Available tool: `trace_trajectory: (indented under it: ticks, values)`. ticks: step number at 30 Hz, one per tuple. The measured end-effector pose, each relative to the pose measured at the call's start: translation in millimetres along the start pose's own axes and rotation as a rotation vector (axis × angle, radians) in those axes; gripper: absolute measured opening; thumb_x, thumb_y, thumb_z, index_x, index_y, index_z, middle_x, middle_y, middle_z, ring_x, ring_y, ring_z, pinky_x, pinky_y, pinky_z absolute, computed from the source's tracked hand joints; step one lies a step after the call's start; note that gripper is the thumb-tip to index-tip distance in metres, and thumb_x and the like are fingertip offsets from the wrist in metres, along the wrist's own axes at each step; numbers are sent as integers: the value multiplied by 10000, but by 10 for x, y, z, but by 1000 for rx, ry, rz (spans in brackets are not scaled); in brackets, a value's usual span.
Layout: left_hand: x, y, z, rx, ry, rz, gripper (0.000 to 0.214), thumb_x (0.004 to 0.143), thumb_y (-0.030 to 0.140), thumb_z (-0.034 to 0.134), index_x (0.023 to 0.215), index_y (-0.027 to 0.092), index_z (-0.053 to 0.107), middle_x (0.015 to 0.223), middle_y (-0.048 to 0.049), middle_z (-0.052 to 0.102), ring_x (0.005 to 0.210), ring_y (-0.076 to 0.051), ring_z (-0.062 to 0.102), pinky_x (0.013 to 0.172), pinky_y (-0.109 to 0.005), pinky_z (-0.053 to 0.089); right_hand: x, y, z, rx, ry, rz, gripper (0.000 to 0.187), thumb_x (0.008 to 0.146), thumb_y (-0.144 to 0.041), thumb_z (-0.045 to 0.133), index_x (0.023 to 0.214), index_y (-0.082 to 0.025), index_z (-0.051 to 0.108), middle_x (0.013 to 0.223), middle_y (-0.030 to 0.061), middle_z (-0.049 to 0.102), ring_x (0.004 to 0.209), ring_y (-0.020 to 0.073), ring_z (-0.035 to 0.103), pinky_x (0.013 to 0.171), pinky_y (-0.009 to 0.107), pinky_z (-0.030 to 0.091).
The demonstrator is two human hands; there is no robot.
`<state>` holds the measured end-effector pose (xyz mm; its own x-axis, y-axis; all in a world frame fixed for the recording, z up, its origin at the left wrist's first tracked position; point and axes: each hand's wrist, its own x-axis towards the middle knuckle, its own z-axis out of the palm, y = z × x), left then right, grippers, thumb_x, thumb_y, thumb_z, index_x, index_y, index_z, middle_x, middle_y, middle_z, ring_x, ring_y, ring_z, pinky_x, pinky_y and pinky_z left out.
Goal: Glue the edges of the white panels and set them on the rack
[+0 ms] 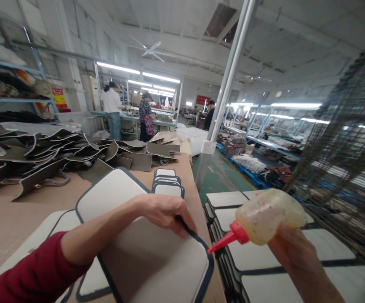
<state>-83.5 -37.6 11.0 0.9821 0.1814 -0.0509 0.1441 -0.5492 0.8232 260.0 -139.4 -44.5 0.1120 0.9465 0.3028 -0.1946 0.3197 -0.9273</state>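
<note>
My left hand is closed on the upper edge of a cream panel with a dark blue border, which stands tilted over the table. In my right hand is a squeeze bottle of yellowish, cloudy liquid. Its red nozzle points left and down, with the tip at the panel's dark border near the right corner. Behind my left forearm another cream panel with a dark edge leans, and more such panels lie beneath.
Small bordered pieces are stacked on the brown table. Grey-brown bag parts pile up at the back left. Right of the table, cream panels lie in rows. A metal post rises beyond; several people work farther off.
</note>
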Motion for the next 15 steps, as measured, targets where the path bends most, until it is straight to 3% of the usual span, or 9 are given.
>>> trace_trajectory:
  ticks: [7,12,15]
  values:
    - [22,99,42,-21,-5,28,483,916,569,834,1143,148,901,1030,-98,866,854,-215,740,743,-225,544,-99,-131,101,5,50,-4,656,691,-604,995,1244,-311,801,1132,144,821,1108,390,791,969,564,679]
    - [-9,106,53,-31,4,17,524,917,589,829,1164,131,895,1061,-118,867,918,-235,756,804,-236,563,-293,-266,295,22,150,52,721,659,-598,1020,1288,-332,790,1351,134,772,1334,422,690,1067,546,637]
    - [-44,97,50,-30,18,-1,526,928,578,823,1179,120,888,1076,-126,865,934,-236,761,821,-236,562,-340,-290,309,22,138,26,678,713,-565,996,1319,-353,779,1400,132,754,1348,421,682,1066,552,640]
